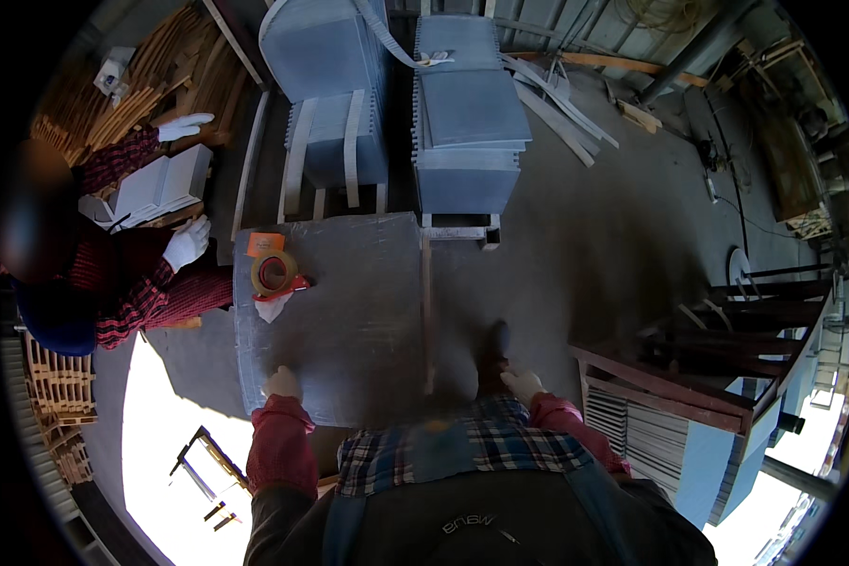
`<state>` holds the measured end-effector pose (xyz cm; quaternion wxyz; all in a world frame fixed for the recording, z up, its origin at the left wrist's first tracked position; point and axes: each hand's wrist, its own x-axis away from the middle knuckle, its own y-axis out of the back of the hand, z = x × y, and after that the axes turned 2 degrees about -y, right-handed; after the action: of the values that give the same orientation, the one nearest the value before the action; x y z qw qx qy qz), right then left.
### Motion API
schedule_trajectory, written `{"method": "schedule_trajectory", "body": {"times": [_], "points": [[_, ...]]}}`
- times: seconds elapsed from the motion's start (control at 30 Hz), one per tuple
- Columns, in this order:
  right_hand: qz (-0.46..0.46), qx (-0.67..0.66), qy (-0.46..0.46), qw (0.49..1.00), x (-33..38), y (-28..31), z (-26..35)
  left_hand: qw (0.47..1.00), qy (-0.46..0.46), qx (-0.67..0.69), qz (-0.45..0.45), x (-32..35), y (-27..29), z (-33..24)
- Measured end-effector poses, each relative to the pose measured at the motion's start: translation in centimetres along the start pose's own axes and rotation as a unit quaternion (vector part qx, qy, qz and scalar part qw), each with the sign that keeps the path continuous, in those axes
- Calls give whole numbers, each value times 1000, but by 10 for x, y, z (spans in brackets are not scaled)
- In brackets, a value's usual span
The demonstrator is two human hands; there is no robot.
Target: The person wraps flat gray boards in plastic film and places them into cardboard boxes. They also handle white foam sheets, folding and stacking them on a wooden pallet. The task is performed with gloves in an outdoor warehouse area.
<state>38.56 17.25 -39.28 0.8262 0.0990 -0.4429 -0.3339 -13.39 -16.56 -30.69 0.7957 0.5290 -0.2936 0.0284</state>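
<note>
Over the near left part of a grey sheet-topped table (349, 311), my left hand (282, 383) shows pale, its fingers curled in and nothing visible in them; whether it touches the top I cannot tell. Beyond it on the same top lie a roll of tape (274, 272), a red-handled tool (297, 286), an orange card (265, 244) and a crumpled white scrap (272, 308). To the right of the table, my right hand (522, 384) hangs in front of my body, loosely closed with no object seen in it. A dark shoe (501, 336) shows just ahead of that hand.
Two stacks of grey-blue panels (467, 141) (325, 132) stand beyond the table. At left, a person in a checked sleeve and white gloves (188, 243) is beside white boxes (165, 184). A brown metal frame (670, 391) with panels stands near right; loose strips (561, 113) lie on the floor.
</note>
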Motion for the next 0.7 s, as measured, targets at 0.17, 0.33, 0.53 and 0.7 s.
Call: {"method": "schedule_trajectory", "body": {"times": [0.17, 0.33, 0.53, 0.7], "points": [[96, 120, 72, 985, -54, 88, 25, 973, 21, 223, -48, 110, 48, -155], [63, 127, 28, 990, -80, 175, -12, 939, -70, 336, -22, 176, 90, -290], [180, 517, 129, 827, -131, 233, -77, 909, -91, 405, 33, 189, 140, -349], [170, 478, 207, 837, -181, 255, -48, 843, -27, 536, 33, 163, 139, -348]]}}
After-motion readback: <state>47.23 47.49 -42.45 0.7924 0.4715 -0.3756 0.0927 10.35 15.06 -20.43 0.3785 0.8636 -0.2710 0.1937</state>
